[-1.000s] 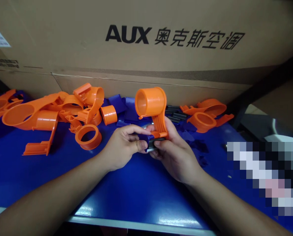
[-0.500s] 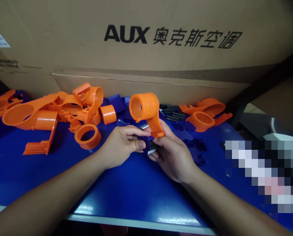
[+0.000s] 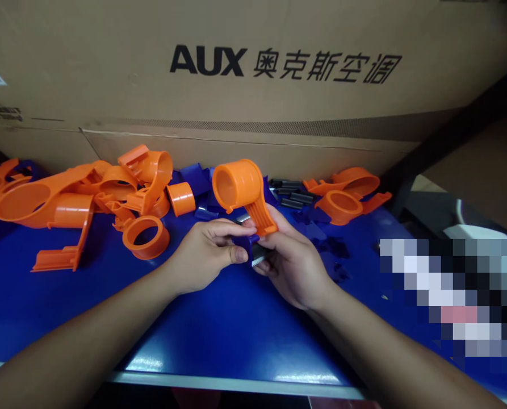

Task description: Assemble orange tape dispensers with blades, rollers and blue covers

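My right hand (image 3: 298, 261) is closed around the lower end of an orange tape dispenser (image 3: 238, 183), whose round hub points up and left. A serrated metal blade (image 3: 259, 260) shows beneath its lower end, beside the right fingers. Between thumb and forefinger, my left hand (image 3: 208, 253) pinches a small dark blue plastic flap (image 3: 245, 244) against that same end. Both hands meet above the front half of the blue table (image 3: 219, 335). How the flap and blade join the dispenser is partly hidden by the fingers.
More orange dispenser parts (image 3: 72, 210) lie in a heap at the left, with a loose orange ring (image 3: 146, 237) nearer me. Black tubes (image 3: 293, 199) and blue flaps (image 3: 332, 248) lie right of centre. Other orange dispensers (image 3: 342, 205) rest farther right. A large cardboard box (image 3: 236, 108) stands behind.
The whole view has shifted slightly, so everything appears a little farther left. Both hands keep the same grip on the dispenser and the blue flap.
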A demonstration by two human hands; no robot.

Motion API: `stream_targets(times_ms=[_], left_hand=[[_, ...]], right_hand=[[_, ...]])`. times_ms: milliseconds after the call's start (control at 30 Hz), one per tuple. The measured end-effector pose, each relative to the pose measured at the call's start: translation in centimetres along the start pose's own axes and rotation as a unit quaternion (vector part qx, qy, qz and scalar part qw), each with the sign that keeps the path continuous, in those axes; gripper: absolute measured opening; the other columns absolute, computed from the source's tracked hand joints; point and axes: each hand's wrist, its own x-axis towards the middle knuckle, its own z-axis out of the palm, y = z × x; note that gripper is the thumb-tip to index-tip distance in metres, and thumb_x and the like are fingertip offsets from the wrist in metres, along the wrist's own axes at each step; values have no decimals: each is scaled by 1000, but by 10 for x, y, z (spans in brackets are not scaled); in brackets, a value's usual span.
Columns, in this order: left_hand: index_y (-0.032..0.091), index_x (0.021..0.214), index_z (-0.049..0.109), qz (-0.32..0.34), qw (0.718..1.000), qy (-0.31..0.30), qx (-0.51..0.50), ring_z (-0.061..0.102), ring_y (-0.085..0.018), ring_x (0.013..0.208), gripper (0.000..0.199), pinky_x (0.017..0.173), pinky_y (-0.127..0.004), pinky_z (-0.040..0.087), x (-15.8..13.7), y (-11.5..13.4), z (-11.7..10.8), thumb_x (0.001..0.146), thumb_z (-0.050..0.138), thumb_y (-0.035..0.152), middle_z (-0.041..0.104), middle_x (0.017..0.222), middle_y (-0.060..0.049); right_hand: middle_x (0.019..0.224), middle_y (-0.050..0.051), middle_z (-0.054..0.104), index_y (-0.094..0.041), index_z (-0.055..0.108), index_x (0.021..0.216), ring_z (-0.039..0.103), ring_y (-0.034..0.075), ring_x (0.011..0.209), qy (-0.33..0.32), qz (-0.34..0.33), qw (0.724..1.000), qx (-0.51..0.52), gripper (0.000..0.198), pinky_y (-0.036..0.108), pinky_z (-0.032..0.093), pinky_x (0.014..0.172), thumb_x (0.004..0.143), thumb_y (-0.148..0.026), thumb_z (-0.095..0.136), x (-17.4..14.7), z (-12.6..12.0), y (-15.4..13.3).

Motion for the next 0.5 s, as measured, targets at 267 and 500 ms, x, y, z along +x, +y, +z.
stream_targets(times_ms=[267, 500], left_hand=[[22, 121, 83, 74, 990, 4, 119, 76, -22, 107, 38, 97, -37, 65, 2, -4, -6, 87, 88, 37, 76, 123, -11], [30, 157, 54, 263, 882, -1, 392, 67, -26, 130, 68, 111, -46, 61, -10, -6, 1, 95, 81, 32, 67, 143, -11]], right_hand=[[76, -6, 57, -30, 61, 127, 40, 8, 48, 10, 15, 1000, 25, 52, 21, 27, 43, 76, -24, 70, 5, -3, -4], [72, -5, 57, -27, 64, 118, 47, 12, 51, 13, 61, 996, 65, 45, 21, 30, 43, 74, -23, 72, 5, -5, -10]])
